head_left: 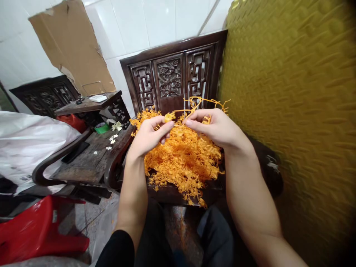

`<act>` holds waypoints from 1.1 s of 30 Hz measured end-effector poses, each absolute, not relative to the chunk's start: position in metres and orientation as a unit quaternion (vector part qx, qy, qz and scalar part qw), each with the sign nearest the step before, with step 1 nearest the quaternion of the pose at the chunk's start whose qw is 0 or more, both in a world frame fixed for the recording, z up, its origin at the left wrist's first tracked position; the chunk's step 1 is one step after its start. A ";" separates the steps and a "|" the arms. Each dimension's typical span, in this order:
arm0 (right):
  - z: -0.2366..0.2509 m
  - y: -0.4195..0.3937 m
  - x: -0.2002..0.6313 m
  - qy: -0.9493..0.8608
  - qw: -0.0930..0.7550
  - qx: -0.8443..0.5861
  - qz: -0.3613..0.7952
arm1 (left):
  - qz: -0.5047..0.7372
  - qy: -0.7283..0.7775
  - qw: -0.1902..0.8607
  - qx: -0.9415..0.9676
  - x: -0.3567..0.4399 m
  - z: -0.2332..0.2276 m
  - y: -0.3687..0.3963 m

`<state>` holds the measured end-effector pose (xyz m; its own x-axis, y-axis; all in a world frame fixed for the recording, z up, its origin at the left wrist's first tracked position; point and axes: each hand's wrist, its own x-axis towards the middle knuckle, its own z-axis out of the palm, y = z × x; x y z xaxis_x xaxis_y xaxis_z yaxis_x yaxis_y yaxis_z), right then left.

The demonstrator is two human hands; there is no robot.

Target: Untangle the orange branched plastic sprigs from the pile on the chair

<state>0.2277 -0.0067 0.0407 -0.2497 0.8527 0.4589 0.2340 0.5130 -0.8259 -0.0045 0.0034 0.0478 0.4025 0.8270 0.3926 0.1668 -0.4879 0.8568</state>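
Note:
My left hand [150, 135] and my right hand [215, 128] meet above a heap of orange plastic sprigs [183, 159] piled on the seat of a dark carved wooden chair [172, 74]. Both hands pinch one orange branched sprig [201, 104] that sticks up and to the right. A small orange flower piece [168, 117] sits at my left thumb and fingertips. My right fingertips grip the stem right beside it.
A small dark side table [91, 155] with several white flower pieces stands to the left. Behind it are a torn cardboard sheet [72, 48] and a white tiled wall. A white plastic bag [25, 144] and a red stool [39, 230] lie at lower left. A yellow textured panel [292, 111] fills the right.

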 end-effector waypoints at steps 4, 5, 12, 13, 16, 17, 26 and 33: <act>0.037 -0.003 0.221 -0.728 0.484 -0.367 0.317 | 0.485 0.302 0.412 0.710 -0.002 0.042 0.010; 0.037 -0.002 0.219 -0.721 0.502 -0.365 0.310 | 0.491 0.293 0.423 0.703 -0.003 0.042 0.011; 0.033 0.005 0.215 -0.649 0.611 -0.365 0.268 | 0.460 0.245 0.414 0.747 -0.008 0.042 0.007; 0.033 0.006 0.215 -0.653 0.612 -0.360 0.264 | 0.466 0.243 0.408 0.747 -0.006 0.042 0.006; 0.033 0.005 0.212 -0.665 0.601 -0.354 0.266 | 0.507 0.247 0.411 0.716 0.000 0.041 0.004; 0.033 0.005 0.211 -0.666 0.598 -0.354 0.269 | 0.518 0.255 0.409 0.706 0.002 0.040 0.004; 0.035 0.001 0.212 -0.621 0.629 -0.356 0.305 | 0.452 0.292 0.345 0.769 -0.002 0.036 0.009; 0.041 -0.003 0.214 -0.686 0.488 -0.394 0.368 | 0.521 0.336 0.198 0.759 0.001 0.030 0.017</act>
